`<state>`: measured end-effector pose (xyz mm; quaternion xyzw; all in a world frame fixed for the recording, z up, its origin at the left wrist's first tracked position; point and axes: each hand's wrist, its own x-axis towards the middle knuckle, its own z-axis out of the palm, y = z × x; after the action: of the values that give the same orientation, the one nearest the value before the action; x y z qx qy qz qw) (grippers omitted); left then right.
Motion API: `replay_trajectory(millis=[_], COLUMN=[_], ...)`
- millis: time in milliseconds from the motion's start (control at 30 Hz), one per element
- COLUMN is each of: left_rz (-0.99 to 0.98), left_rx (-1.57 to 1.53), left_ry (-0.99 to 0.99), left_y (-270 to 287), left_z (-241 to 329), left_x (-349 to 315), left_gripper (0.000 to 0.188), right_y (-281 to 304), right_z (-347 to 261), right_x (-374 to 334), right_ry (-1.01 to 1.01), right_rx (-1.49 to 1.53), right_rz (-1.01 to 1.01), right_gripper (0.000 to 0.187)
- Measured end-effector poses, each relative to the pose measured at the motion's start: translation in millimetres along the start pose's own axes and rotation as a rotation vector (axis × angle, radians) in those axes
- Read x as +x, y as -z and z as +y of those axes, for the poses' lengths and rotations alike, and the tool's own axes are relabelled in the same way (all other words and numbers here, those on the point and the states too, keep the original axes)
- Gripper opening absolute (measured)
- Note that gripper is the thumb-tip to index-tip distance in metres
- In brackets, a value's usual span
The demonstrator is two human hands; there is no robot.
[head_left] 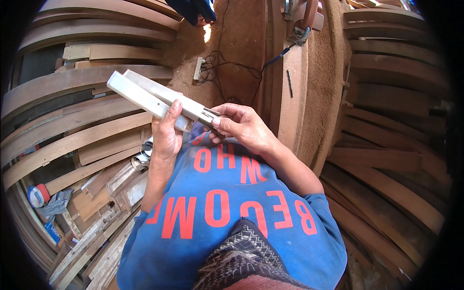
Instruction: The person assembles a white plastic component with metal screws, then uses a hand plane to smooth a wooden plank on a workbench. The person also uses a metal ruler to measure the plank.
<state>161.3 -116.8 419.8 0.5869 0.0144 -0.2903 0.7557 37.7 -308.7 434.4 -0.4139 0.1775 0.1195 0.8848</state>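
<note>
I hold a long off-white tool [145,98] in front of my chest. It has two long bars lying side by side and metal parts at its right end, and looks like a large stapler, though I cannot be sure. My left hand [166,133] is wrapped round its middle from below, with the thumb on top. At the metal end, the thumb and fingers of my right hand [244,128] pinch a thin dark metal piece [215,131]. Part of that piece is hidden behind my fingers.
Curved planks [87,116] are stacked on the left, and more boards [386,159] on the right. Ahead lie a power strip [198,68] with tangled cables, a long beam [294,92] bearing a drill bit [290,83], a power tool [304,24] and sawdust [321,96].
</note>
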Motion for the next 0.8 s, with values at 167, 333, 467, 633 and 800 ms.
replay_trajectory(millis=[167, 333, 467, 633, 800], left_rz=[0.077, 0.128, 0.123, -0.018, -0.081], left_rx=[0.132, 0.152, 0.106, -0.013, 0.017], left_ry=[-0.023, -0.065, -0.030, 0.119, 0.133], left_y=[-15, -23, -23, -15, -10], left_z=[5, 12, 11, 13, 12], left_x=[-4, -4, 4, 2, 4], left_gripper=[0.038, 0.030, 0.031, 0.033, 0.035], right_y=[1, -2, 1, 5, 7], right_z=[1, 1, 3, 7, 5], right_x=[0, -1, 4, 8, 10], right_ry=[-0.132, -0.073, -0.059, -0.072, -0.109], right_rx=[0.114, -0.033, 0.067, 0.036, 0.089], right_rz=[0.002, -0.047, -0.069, -0.030, -0.016], right_gripper=[0.033, 0.036, 0.040, 0.039, 0.041])
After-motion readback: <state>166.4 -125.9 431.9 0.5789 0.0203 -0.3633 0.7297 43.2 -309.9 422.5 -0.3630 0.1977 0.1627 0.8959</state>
